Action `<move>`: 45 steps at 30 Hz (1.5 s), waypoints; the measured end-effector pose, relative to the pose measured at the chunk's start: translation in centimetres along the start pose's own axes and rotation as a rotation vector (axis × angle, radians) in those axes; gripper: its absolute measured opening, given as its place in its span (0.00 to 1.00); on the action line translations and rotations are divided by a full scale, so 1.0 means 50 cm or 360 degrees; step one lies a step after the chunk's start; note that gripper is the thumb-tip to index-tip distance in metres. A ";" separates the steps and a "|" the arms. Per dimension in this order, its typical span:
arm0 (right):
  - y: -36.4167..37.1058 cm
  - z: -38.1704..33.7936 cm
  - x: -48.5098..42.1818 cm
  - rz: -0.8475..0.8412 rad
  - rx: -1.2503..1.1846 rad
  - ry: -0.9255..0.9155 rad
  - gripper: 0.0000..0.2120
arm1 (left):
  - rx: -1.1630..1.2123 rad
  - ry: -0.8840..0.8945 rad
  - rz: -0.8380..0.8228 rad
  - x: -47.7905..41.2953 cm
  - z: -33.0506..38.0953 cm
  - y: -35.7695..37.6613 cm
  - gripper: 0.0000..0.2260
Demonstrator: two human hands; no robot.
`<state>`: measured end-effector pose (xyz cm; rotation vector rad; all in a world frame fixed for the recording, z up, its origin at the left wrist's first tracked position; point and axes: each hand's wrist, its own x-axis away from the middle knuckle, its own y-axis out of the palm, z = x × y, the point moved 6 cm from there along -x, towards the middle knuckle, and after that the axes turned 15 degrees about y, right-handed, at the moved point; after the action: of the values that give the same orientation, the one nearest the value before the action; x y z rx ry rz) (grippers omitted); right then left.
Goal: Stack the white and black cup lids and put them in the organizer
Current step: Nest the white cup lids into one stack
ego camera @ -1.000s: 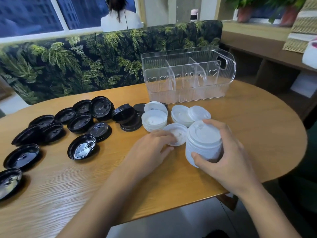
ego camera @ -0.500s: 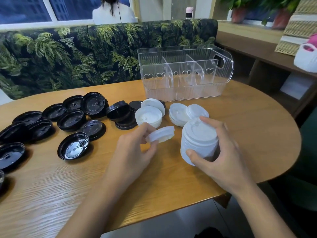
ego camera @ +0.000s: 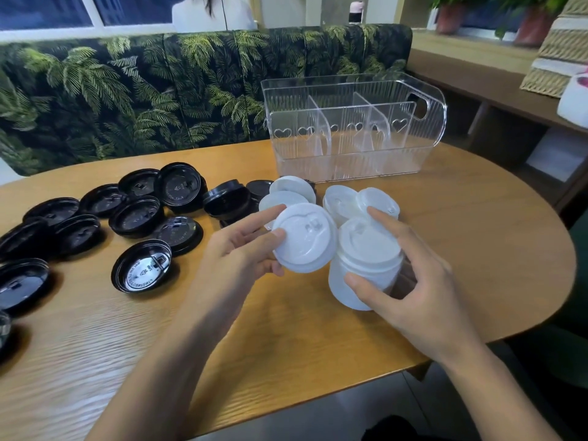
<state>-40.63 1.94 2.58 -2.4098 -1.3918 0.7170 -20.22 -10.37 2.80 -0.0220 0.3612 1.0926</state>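
a person sorting cup lids at a wooden surface point(ego camera: 286, 338) lifts one white lid point(ego camera: 305, 240) in the left hand point(ego camera: 238, 253), fingers and thumb pinching its rim, the lid tilted face-up toward the camera and just beside the top of the white stack point(ego camera: 359, 272). the tilt and closeness suggest it is being lined up to seat on that stack. the right hand point(ego camera: 413, 284) wraps the stack, thumb pressed low on the near side and fingers curled over the top rim and far side, apparently to keep the column upright while the next lid goes on. a few loose white lids point(ego camera: 342, 202) lie just behind the stack, within easy reach. the black lids point(ego camera: 136, 214) are spread and partly overlapping on the left of the surface, most upside down, not yet gathered into one stack. the clear organizer point(ego camera: 350, 167) stands at the far edge, its dividers upright; no lid shows inside it, so the task looks early, with the white pile under way.
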 end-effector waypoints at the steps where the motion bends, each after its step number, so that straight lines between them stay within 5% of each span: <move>1: 0.001 0.000 0.000 -0.0012 -0.0003 0.0004 0.39 | 0.0011 -0.0009 0.0003 0.000 0.000 -0.001 0.19; 8: 0.017 -0.009 0.001 -0.0068 -0.0013 -0.0014 0.43 | 0.0249 -0.0113 -0.0056 0.008 0.016 0.020 0.17; 14: 0.043 -0.031 0.006 -0.0026 0.0053 -0.0127 0.40 | -0.0393 0.0114 -0.0111 0.018 0.024 0.043 0.07; 21: 0.043 -0.035 0.007 -0.0032 0.0060 -0.0128 0.36 | -0.0834 0.0339 -0.0134 0.023 0.030 0.043 0.19; 26: 0.045 -0.036 0.009 -0.0063 0.0027 -0.0094 0.36 | -0.0683 0.0633 -0.0428 0.027 0.058 0.078 0.11; 30: 0.046 -0.034 0.010 -0.0032 0.0004 -0.0069 0.39 | -0.0854 0.0646 -0.0572 0.028 0.067 0.077 0.15; 41: 0.064 -0.038 0.017 -0.0125 -0.0018 0.0005 0.47 | -0.1149 0.0671 -0.0268 0.030 0.074 0.076 0.33; 45: 0.067 -0.039 0.017 -0.0148 0.0022 -0.0031 0.45 | -0.1149 0.0676 -0.0266 0.033 0.071 0.083 0.31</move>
<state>-36.77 1.02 2.44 -2.3166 -1.4908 0.7259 -22.19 -6.34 6.29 -0.9196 0.3186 0.9987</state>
